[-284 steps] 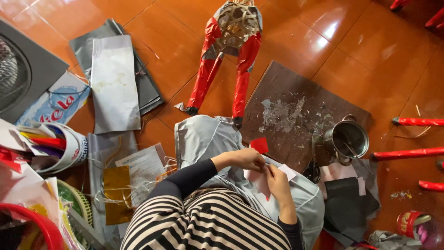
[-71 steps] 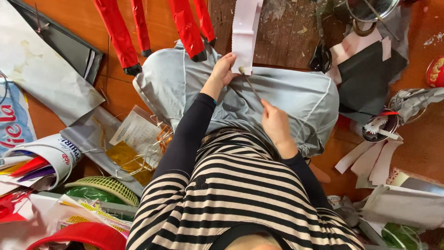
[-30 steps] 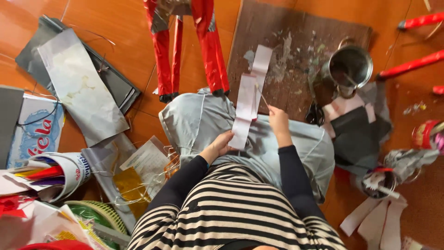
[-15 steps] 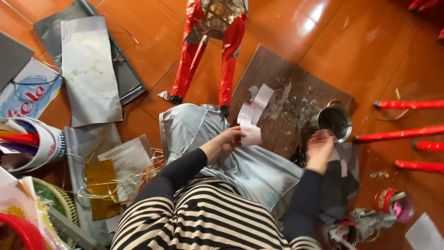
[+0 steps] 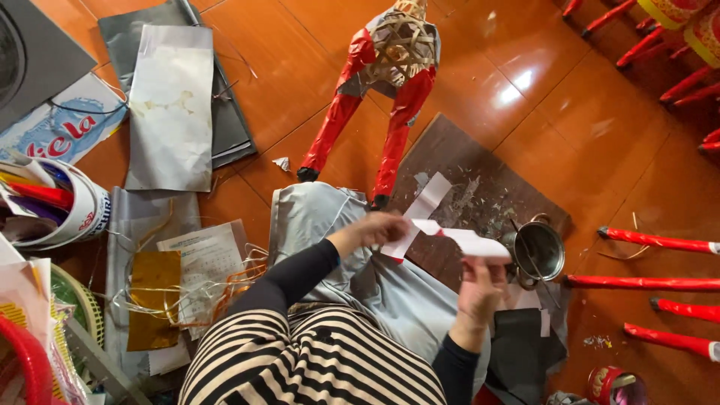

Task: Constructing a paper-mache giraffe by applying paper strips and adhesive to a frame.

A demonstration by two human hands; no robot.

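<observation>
Both hands hold 1 white paper strip over the lap, just above the grey apron. Left hand pinches its near end, w/ a 2nd strip end sticking up past the fingers; right hand grips the far end from below. Paper looks light, floppy, easily creased or torn, so best taken by the ends & kept taut. Metal pot sits just beside the right hand.

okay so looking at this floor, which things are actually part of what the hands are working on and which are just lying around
In use:
left hand and right hand, both holding the white paper strip
small metal pot, close by the right hand
brown board under the pot

Lying about:
red-legged woven frame
grey sheets
paper cup of sticks
gold foil
red rods
</observation>
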